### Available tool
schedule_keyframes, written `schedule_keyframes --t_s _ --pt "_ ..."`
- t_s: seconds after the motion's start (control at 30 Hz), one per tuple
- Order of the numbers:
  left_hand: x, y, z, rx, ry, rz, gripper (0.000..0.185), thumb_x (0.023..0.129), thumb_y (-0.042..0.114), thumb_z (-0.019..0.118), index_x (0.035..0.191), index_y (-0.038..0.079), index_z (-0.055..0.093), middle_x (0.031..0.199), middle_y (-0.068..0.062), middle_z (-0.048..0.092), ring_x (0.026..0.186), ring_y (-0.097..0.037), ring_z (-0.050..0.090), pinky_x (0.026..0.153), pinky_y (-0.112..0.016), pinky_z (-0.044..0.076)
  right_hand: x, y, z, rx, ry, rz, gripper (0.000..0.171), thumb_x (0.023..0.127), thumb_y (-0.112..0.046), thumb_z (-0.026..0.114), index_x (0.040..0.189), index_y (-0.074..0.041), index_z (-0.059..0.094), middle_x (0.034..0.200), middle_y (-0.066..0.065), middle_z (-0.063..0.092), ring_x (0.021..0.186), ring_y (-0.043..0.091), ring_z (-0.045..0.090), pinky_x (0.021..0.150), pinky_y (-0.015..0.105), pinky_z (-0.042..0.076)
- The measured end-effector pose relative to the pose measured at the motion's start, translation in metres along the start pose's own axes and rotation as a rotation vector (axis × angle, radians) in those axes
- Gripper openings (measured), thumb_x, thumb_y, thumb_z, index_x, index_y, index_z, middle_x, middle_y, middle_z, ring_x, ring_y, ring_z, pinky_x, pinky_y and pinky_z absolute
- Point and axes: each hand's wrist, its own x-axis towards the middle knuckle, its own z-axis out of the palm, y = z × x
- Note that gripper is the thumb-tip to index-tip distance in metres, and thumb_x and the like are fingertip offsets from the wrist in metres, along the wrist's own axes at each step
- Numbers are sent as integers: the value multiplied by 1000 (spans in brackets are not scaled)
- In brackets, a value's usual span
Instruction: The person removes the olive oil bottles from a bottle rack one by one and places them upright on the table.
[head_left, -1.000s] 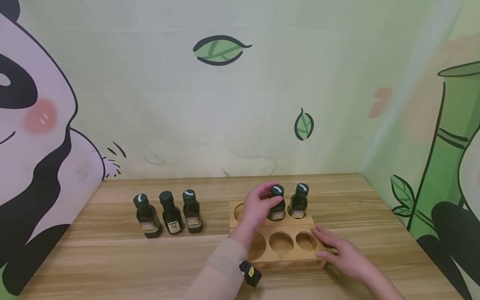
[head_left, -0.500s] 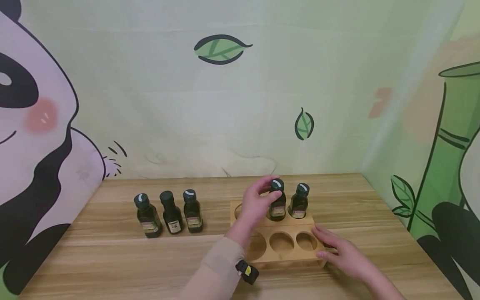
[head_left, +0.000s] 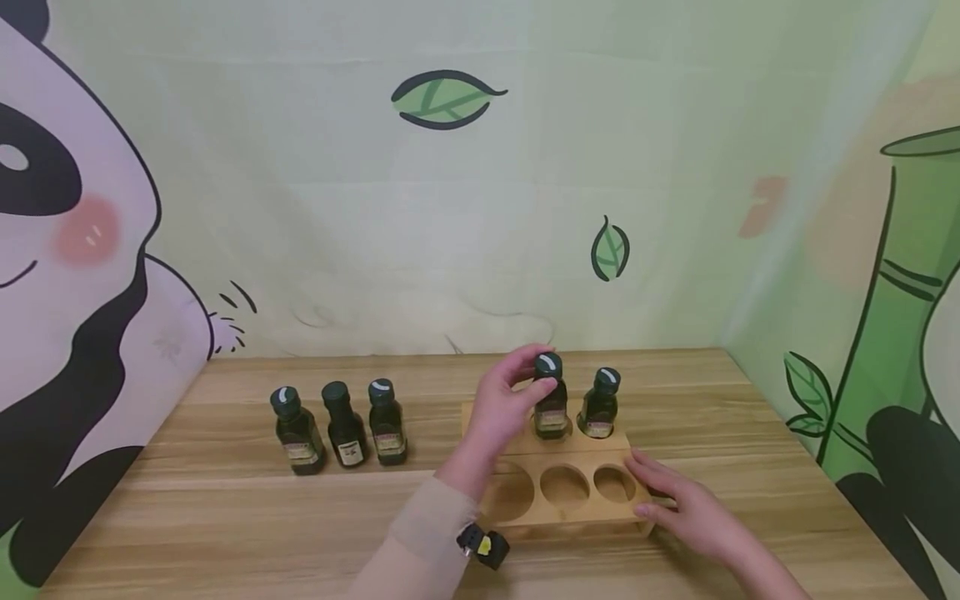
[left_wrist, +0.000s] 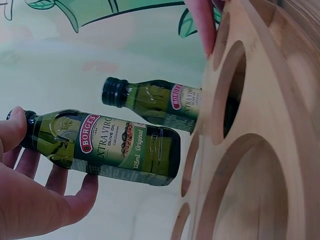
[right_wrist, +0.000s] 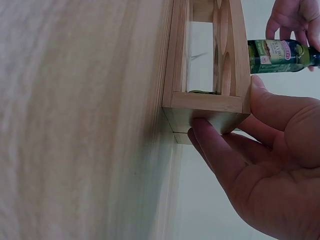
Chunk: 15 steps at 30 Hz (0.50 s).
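A person's left hand pinches the dark cap of a small green olive oil bottle, fingers and thumb curled round its top. In the left wrist view the bottle's base hangs clear of the wooden rack, just off the mouth of a hole, so it is not seated. It hovers over the middle hole of the rack's far row.

The right hand lies with fingers fairly straight against the near right end of the rack, steadying it; the right wrist view shows its fingers pressed on the rack's end frame and thumb on the top edge.

Just right of the held bottle, a second bottle stands upright in the far row's right hole. The far row's left hole is mostly hidden behind the left hand. The three holes of the near row, between the two hands, are empty.

Well to the left of the left hand, three more bottles stand upright in a row on the bench, outside the rack.

Judging by this layout, the work is at an early stage: one bottle sits in the rack, one is in hand at its hole, three are on the bench, and most holes are unfilled.
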Motion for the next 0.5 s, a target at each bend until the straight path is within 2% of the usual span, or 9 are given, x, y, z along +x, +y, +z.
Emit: schedule_keyframes --t_s 0.33,0.5 --pt "-7 11 -10 -37 6 -17 38 88 1 72 124 9 67 120 -10 66 111 -29 61 84 -38 55 0 0 0 10 -5 0 60 91 -24 70 140 4 51 148 27 41 132 49 40 103 63 34" --pt "-10 17 -18 -16 -6 -24 38 88 0 72 124 12 68 119 -10 67 111 -28 61 83 -39 56 0 0 1 5 -2 3 60 91 -25 70 140 3 52 148 26 41 132 49 40 103 63 34"
